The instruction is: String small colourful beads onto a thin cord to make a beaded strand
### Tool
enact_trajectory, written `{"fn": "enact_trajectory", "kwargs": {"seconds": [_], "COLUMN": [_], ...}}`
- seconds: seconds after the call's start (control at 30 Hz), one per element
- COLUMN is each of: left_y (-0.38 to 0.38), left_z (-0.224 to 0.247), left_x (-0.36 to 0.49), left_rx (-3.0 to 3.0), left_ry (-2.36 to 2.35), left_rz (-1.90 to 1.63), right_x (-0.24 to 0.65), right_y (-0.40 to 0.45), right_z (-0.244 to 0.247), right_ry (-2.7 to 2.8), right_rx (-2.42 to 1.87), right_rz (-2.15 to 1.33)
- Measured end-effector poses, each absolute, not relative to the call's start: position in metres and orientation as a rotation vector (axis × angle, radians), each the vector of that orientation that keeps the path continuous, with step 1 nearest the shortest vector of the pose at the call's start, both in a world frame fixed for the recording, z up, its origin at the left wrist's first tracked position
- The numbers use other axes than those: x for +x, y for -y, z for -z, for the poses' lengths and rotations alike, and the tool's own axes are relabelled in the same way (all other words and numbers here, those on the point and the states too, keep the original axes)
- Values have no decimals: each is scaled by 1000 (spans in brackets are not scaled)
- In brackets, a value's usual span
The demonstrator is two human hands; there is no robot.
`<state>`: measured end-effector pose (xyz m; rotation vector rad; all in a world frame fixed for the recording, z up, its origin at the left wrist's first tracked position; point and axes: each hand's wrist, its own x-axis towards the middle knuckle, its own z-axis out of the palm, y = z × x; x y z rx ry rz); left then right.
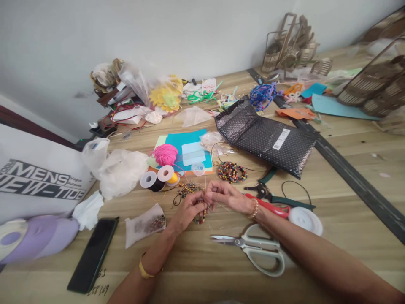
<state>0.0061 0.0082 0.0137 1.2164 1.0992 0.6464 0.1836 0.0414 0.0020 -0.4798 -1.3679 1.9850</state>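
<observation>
Close together over the middle of the table, both my hands work at a string of small coloured beads (200, 219). My left hand (190, 209) is closed on the beads, which hang below its fingers. Pinched in my right hand (225, 196) is a thin pale cord (205, 179), running up towards a small clear spool (198, 168); the fingertips partly hide it. Loose beads (189, 189) lie just beyond my left hand. A coil of beads (232, 172) rests beyond my right hand. Scissors (240, 242) lie partly open below my right wrist.
Thread spools (165, 173) and pink yarn (166, 154) stand at the back left. Green-handled pliers (264, 190) and a white spool (305, 220) lie right, near a black bubble mailer (268, 137). A bead pouch (145, 225) and a phone (93, 254) lie left.
</observation>
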Motion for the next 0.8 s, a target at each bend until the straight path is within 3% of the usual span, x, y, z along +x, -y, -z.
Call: {"fn": "enact_trajectory", "kwargs": {"seconds": [0.27, 0.57, 0.8], "left_y": [-6, -11, -12], "left_z": [-16, -8, -6], "left_x": [8, 8, 4], "left_rx": [1097, 913, 907], "left_ry": [-1123, -1120, -1140], "left_rz": [-678, -911, -944], "right_x": [184, 188, 188], "right_y": [-45, -45, -44], "right_z": [-2, 3, -2], "right_ry": [1360, 1528, 1898], "right_rx": [-540, -972, -906], "right_rz": [-1941, -1387, -1437]}}
